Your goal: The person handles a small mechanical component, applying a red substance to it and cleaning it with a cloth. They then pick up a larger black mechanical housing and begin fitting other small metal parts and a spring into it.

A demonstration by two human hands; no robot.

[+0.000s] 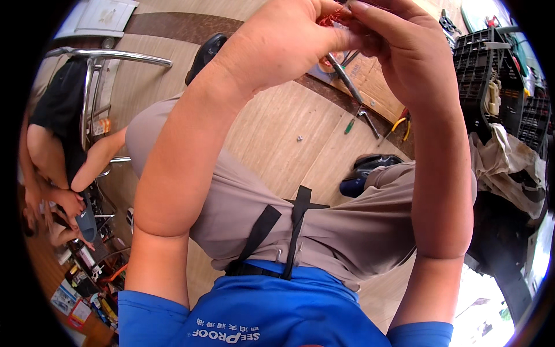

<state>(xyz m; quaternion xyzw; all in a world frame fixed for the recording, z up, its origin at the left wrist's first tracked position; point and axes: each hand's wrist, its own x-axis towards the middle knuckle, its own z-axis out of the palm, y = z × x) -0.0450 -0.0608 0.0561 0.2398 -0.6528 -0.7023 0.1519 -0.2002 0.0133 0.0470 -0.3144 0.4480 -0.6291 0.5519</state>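
Observation:
At the top edge, my left hand (289, 40) and my right hand (413, 55) meet with their fingers closed. Between them is a bundle of thin reddish copper wire (332, 18), partly hidden by my fingers. The left thumb presses toward the right fingertips, and the right thumb reaches across to the wire. Whatever the wire joins is cut off by the frame's edge. Just below the hands, a dark rod (345, 78) slants over a cardboard sheet (370, 81); whether it touches my fingers I cannot tell.
On the floor lie a green-handled screwdriver (350, 125), yellow-handled pliers (401, 124), a dark metal tool (370, 124) and a small nut (299, 138). Black plastic crates (485, 63) stand at right, with a crumpled cloth (503, 156). Another person's hands (66, 202) show at far left, near a chrome chair frame (115, 55).

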